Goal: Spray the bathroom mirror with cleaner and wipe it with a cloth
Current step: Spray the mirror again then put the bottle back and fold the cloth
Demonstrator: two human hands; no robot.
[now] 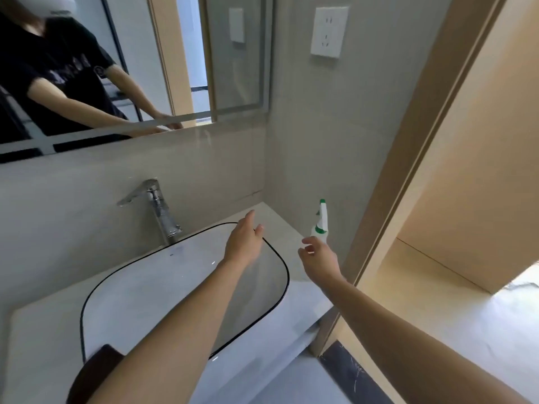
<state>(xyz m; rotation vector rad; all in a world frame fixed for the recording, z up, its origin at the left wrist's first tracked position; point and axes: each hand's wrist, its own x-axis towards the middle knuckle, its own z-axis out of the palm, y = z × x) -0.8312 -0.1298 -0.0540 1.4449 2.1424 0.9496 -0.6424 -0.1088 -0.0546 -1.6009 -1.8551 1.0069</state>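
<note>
while both arms reach forward over the basin, the left hand (243,243) hangs above the far right part of the sink rim with its fingers stretched out and loose, holding nothing. the right hand (319,258) is just beside the spray bottle (320,221), its fingers spread and slightly bent toward the bottle's lower body; whether they touch it cannot be told, and no grip is closed round it. the spray bottle stands upright at the far right corner of the worktop (277,217), close to the side wall, white with a green nozzle tip and green collar. no cloth can be made out.

under the arms lies the white sink (137,293), a rounded rectangle with a thin dark rim. a chrome tap (157,208) stands behind it, its lever pointing left. a dark brown rounded thing (96,371) sits at the near left edge, partly hidden by the left forearm.

above the pale backsplash hangs the mirror (140,68), reflecting the person in a dark short-sleeved shirt with both arms extended. on the right wall, well above the bottle, is a white socket plate (329,32). further right runs a light wooden door frame (408,158).
</note>
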